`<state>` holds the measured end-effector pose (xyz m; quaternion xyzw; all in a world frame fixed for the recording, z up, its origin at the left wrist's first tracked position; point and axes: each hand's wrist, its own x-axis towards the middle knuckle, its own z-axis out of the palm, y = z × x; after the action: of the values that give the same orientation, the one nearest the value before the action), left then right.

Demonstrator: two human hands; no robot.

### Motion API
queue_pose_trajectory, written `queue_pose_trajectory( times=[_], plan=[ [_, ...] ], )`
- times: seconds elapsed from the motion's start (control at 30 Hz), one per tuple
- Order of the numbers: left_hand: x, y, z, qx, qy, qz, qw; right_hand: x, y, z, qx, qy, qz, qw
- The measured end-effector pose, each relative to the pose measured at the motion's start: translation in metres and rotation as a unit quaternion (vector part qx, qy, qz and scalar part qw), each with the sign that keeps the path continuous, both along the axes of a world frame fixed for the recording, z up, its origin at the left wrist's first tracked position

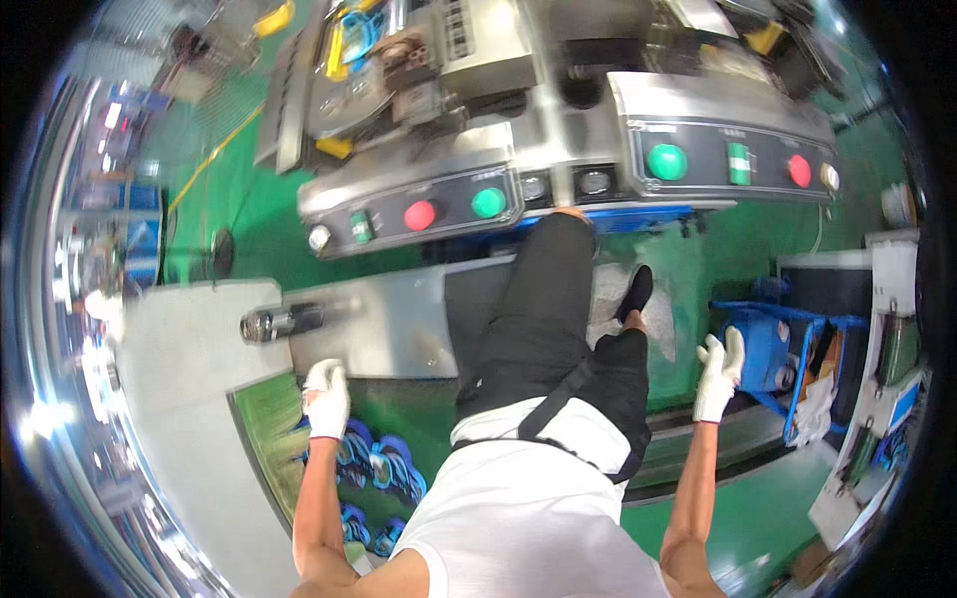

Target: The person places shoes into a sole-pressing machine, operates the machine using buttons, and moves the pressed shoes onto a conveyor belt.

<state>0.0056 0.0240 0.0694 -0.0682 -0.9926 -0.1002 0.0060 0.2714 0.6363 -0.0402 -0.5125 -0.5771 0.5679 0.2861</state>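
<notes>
My left hand (326, 397), in a white glove, is curled at the edge of a grey metal bench (379, 324), just below a shiny steel cylinder (279, 322); whether it grips anything I cannot tell. Under it lie several blue ring-shaped parts (384, 468). My right hand (720, 371), also white-gloved, hangs in the air with fingers apart and holds nothing, next to a blue cart (773, 344). My own black trousers and white shirt fill the middle, one leg raised toward the machine.
A grey machine (558, 130) stands ahead with two control panels carrying red and green round buttons (487, 202). The floor (728, 249) is green. A white cabinet (892, 279) and cluttered shelves stand at the right. A grey platform (189, 399) lies at the left.
</notes>
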Motion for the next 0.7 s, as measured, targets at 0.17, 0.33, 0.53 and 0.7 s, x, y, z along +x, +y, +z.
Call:
queue_pose_trajectory(
  times=[0.17, 0.33, 0.53, 0.7],
  plan=[
    [0.109, -0.134, 0.001, -0.039, -0.11, 0.394, 0.912, -0.1, -0.043, 0.051, 0.042, 0.015, 0.253, 0.966],
    [0.203, -0.086, -0.038, -0.076, -0.129, 0.449, 0.881, -0.157, -0.07, 0.089, 0.072, -0.014, 0.388, 0.919],
    [0.254, -0.057, -0.053, -0.05, -0.082, 0.527, 0.845, -0.197, -0.115, 0.121, 0.114, -0.033, 0.548, 0.828],
    [0.28, -0.054, -0.075, 0.012, -0.127, 0.538, 0.833, -0.222, -0.163, 0.146, 0.145, -0.086, 0.65, 0.741]
  ],
)
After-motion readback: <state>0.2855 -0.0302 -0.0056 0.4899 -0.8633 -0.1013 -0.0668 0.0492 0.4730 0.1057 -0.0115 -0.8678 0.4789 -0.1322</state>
